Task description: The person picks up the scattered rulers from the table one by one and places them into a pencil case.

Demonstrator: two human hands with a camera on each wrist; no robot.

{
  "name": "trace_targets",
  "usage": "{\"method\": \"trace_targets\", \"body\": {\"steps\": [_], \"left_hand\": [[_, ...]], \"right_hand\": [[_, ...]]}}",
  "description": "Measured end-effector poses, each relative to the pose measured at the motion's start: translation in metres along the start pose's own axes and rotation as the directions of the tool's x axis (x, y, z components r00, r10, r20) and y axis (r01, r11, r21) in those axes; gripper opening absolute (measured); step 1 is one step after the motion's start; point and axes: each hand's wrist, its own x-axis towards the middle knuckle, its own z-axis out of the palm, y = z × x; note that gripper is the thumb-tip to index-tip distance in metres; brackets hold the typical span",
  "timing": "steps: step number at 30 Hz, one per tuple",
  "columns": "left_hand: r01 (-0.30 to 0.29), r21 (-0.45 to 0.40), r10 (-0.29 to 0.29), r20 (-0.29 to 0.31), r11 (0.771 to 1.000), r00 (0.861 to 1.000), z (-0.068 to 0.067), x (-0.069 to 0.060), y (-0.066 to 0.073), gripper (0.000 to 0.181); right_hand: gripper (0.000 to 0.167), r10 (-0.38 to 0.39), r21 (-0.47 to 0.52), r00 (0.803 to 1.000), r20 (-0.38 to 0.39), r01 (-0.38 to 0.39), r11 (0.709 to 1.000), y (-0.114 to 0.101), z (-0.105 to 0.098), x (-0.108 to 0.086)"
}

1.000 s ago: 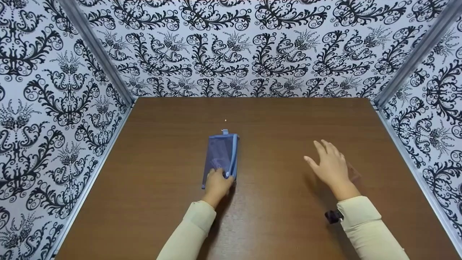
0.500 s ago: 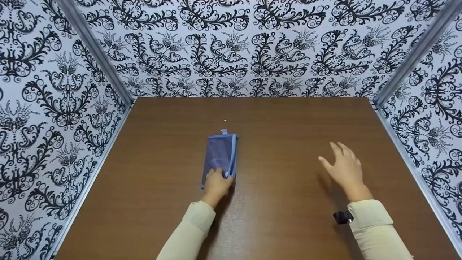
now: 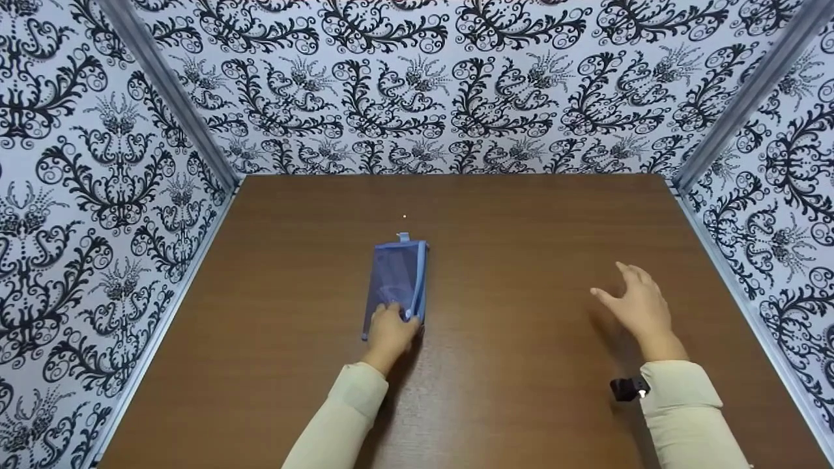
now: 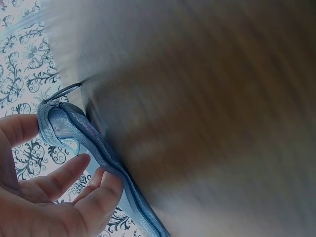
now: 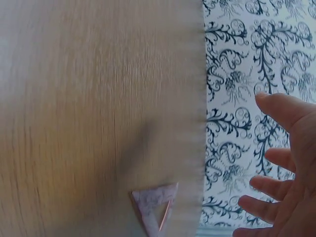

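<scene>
A blue mesh zip pouch lies on the table left of the middle, its tab pointing to the far wall. My left hand grips its near end. In the left wrist view, thumb and fingers are bent around the zipped edge of the pouch, where a thin dark cord loop sticks out. My right hand hovers over the right part of the table with fingers apart, holding nothing. Beneath it, in the right wrist view, lies a clear triangular set square, cut off by the frame's lower edge; the head view hides it.
The brown wooden table is bounded by grey metal rails and walls of black-and-white patterned paper. A tiny bright dot shows beyond the pouch. A black wrist device sits at the right cuff.
My right hand has moved to the right and slightly toward me, and now covers the clear piece that showed beside it. My left hand and the pouch have stayed in place.
</scene>
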Motion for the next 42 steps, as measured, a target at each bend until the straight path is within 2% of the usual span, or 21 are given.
{"method": "trace_targets", "body": {"steps": [7, 19, 25, 32, 42], "left_hand": [[-0.013, 0.001, 0.013, -0.017, 1.0, 1.0, 0.001, 0.001, -0.001, 0.047], [-0.009, -0.018, 0.009, -0.012, 1.0, 1.0, 0.001, 0.001, -0.001, 0.045], [-0.004, -0.034, 0.004, -0.006, 0.999, 1.0, 0.001, 0.001, -0.001, 0.049], [0.019, 0.003, -0.019, 0.014, 1.0, 1.0, 0.001, 0.001, -0.001, 0.043], [0.009, 0.005, -0.009, -0.001, 1.0, 1.0, 0.002, 0.002, -0.002, 0.04]], "right_hand": [[0.091, 0.061, 0.052, 0.996, 0.057, -0.064, 0.997, 0.013, -0.004, 0.0], [0.095, 0.106, 0.087, 0.989, 0.106, -0.115, 0.99, 0.032, -0.005, -0.003], [0.093, 0.101, 0.108, 0.988, 0.118, -0.114, 0.988, 0.039, -0.005, -0.004], [0.092, 0.093, 0.138, 0.986, 0.135, -0.112, 0.984, 0.046, -0.008, -0.005], [0.092, 0.124, 0.201, 0.978, 0.17, -0.158, 0.967, 0.057, -0.007, -0.005]]}}
